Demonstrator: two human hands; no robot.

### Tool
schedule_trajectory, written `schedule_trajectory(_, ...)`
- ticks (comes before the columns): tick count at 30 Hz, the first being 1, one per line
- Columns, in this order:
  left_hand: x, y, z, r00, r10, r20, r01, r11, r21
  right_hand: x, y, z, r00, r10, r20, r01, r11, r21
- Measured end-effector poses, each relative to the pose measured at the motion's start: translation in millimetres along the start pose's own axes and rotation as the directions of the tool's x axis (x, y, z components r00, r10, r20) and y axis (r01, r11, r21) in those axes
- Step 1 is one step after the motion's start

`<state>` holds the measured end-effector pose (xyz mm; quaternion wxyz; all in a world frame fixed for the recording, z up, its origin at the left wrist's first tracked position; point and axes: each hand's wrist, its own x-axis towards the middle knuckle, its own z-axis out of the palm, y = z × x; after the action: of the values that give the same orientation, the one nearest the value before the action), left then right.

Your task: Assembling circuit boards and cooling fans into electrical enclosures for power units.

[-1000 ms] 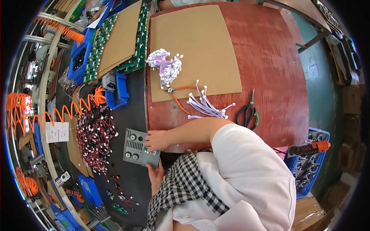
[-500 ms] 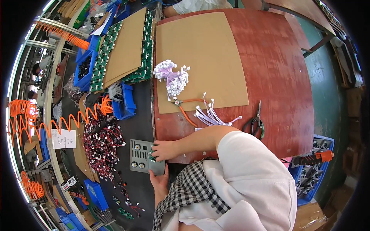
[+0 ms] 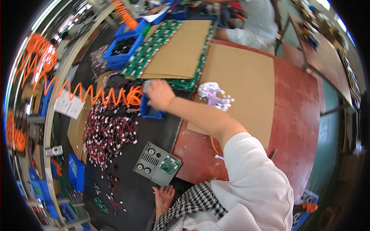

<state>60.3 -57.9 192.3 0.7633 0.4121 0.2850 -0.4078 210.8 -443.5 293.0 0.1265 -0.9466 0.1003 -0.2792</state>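
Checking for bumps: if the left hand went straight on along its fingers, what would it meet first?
Likely the grey panel, whose near edge lies just ahead of the left hand, though depth there is unclear.

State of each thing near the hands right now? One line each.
Grey panel: lying on dark bench
Circuit board: on the panel, fastening unclear
Left hand: open, palm up, beside the panel
Blue bin: open-topped, contents partly hidden
Right hand: at the bin, grip blurred
Orange hose: coiled
Red-black wires: heaped, tangled
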Motion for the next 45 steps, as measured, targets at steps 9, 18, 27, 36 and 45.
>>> schedule_trajectory(9,-33.1,-7.4,-29.3,0.98,0.06,-0.192,-0.075,0.995,-0.068,105.4,17.7,46.2,0.97,0.24,-0.03,-0.242,0.967,-0.084)
schedule_trajectory(18,-53.1,15.8,-24.7,0.942,0.196,-0.273,-0.229,0.969,-0.094,128.0,7.1,51.4,0.957,0.284,0.064,-0.278,0.957,-0.087)
schedule_trajectory(27,-48.9,97.2,54.0,0.87,0.492,0.039,-0.493,0.869,0.046,44.9,-29.5,-1.3,0.947,-0.042,-0.318,0.13,0.956,0.261)
schedule_trajectory(36,-15.6,104.3,177.9,0.871,0.413,0.267,-0.383,0.91,-0.157,-138.7,-105.8,-62.1,0.947,-0.276,-0.162,0.32,0.849,0.421)
schedule_trajectory(45,-42.2,75.8,139.9,0.831,0.52,0.195,-0.554,0.802,0.222,-146.4,-101.6,-141.4,0.95,-0.304,-0.066,0.301,0.845,0.443)
